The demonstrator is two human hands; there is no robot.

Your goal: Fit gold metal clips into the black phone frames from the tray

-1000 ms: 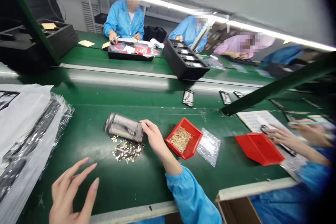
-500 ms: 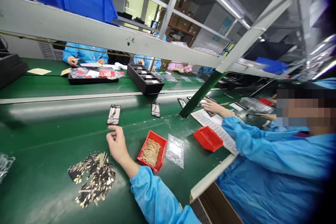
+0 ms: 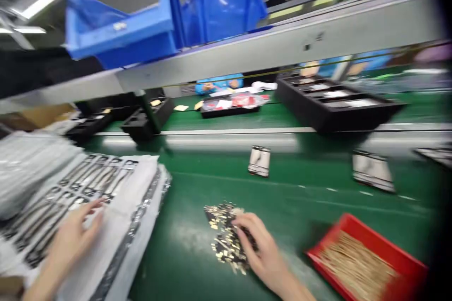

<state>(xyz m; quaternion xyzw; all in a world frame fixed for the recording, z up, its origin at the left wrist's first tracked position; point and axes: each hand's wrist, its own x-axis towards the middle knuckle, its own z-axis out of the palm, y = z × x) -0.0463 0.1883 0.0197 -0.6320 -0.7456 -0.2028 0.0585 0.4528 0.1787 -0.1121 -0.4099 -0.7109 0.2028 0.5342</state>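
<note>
At the left, my left hand (image 3: 76,233) reaches over a white sheet (image 3: 116,221) that carries rows of dark, thin flex cables (image 3: 102,171). Its thumb and forefinger are apart, with the forefinger by the lower ends of the cables. My right hand (image 3: 263,251) is at a loose pile of small black-and-gold pieces (image 3: 226,240) on the green bench. There the thumb and forefinger come together at the pile's right side; what lies between them is too blurred to make out. Beyond the pile lies a phone frame (image 3: 259,161).
A red bin (image 3: 406,263) of thin tan pieces stands at the right. Another phone frame (image 3: 372,170) lies behind it. A black divided box (image 3: 332,108) and a black tray (image 3: 229,112) sit farther back. Blue bins (image 3: 222,11) rest on an overhead shelf (image 3: 219,63).
The view has swung left, bringing the white sheet and my left hand into sight. My right hand has moved from beside a phone frame to the pile.
</note>
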